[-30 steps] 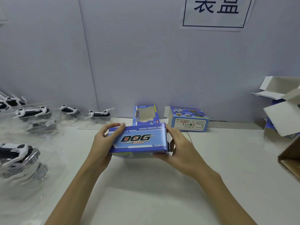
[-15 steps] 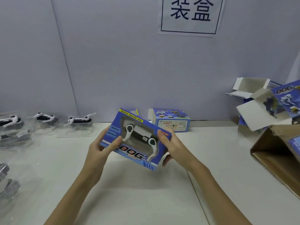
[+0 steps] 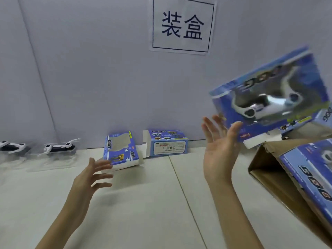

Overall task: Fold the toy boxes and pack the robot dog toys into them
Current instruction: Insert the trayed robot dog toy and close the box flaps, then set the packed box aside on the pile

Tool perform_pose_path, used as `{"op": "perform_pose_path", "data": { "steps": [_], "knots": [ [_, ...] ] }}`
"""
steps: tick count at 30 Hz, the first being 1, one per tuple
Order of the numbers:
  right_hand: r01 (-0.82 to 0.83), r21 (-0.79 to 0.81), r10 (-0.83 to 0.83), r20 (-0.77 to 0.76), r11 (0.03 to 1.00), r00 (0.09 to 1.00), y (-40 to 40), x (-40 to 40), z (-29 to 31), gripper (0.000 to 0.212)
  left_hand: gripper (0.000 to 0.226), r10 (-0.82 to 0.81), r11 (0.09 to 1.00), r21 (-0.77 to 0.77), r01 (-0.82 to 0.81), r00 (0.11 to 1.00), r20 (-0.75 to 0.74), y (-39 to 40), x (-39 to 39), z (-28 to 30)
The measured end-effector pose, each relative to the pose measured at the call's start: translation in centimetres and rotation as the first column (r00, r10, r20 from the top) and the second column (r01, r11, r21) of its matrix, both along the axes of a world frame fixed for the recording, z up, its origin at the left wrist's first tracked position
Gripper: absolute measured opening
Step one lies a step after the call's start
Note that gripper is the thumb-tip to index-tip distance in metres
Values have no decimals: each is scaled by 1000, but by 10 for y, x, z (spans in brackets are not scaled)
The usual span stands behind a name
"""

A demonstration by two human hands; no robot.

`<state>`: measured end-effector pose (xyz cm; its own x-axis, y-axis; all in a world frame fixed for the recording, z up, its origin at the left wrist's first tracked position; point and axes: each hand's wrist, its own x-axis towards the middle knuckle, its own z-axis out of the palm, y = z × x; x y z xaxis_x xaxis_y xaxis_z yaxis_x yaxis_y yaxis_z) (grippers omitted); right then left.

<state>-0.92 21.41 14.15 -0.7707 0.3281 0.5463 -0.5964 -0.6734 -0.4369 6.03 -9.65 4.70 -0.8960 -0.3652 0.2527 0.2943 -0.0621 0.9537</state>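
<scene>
A packed blue toy box with a robot dog behind its window is in the air at the right, blurred and tilted, above the brown carton. My right hand is raised just left of it, palm up and fingers spread, holding nothing. My left hand hovers over the table with fingers spread, empty. A flat unfolded box lies by the wall just beyond it, and a half-folded box stands beside that. Robot dog toys in clear trays sit at the left.
The carton at the right holds another packed blue box. More boxes stand behind it at the far right edge. A paper sign hangs on the grey wall. The white table has a seam down its middle.
Both hands held the packed box in front of me. Now both have let go; the box has flown up and right toward the carton, and the view has turned right.
</scene>
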Motion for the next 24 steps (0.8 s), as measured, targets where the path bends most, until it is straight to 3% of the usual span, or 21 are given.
{"op": "perform_pose_path", "data": {
  "steps": [3,5,8,11,13,15,19,22,24],
  "knots": [
    [240,236,-228,-81,942,970,7,3,0,96,62,-39,996,-81,43,998,57,2,-5,-6],
    [397,434,-400,-90,809,912,7,1,-6,67,68,-62,987,-143,75,993,98,2,-7,-11],
    [677,654,-751,-246,339,613,18,-8,-13,22,78,-81,973,-204,104,989,121,0,-8,-15],
    [691,721,-894,-275,52,354,50,-15,-6,22,81,-89,966,-233,108,992,93,0,-5,-14],
    [598,791,-934,-298,-126,197,83,-18,0,28,72,-95,966,-234,111,992,81,2,-3,-11],
    [411,894,-960,-251,-181,123,118,-20,3,38,61,-97,966,-233,112,993,73,5,-1,-8],
    [10,986,-982,-169,-169,81,155,-14,-2,51,55,-115,963,-236,131,990,78,16,2,-4],
    [-140,966,-975,-205,-216,90,156,-13,1,42,53,-128,954,-261,147,988,88,20,3,-4],
    [-147,968,-978,-191,-201,80,157,-15,5,30,53,-132,948,-278,153,987,93,21,3,-5]
  ]
}}
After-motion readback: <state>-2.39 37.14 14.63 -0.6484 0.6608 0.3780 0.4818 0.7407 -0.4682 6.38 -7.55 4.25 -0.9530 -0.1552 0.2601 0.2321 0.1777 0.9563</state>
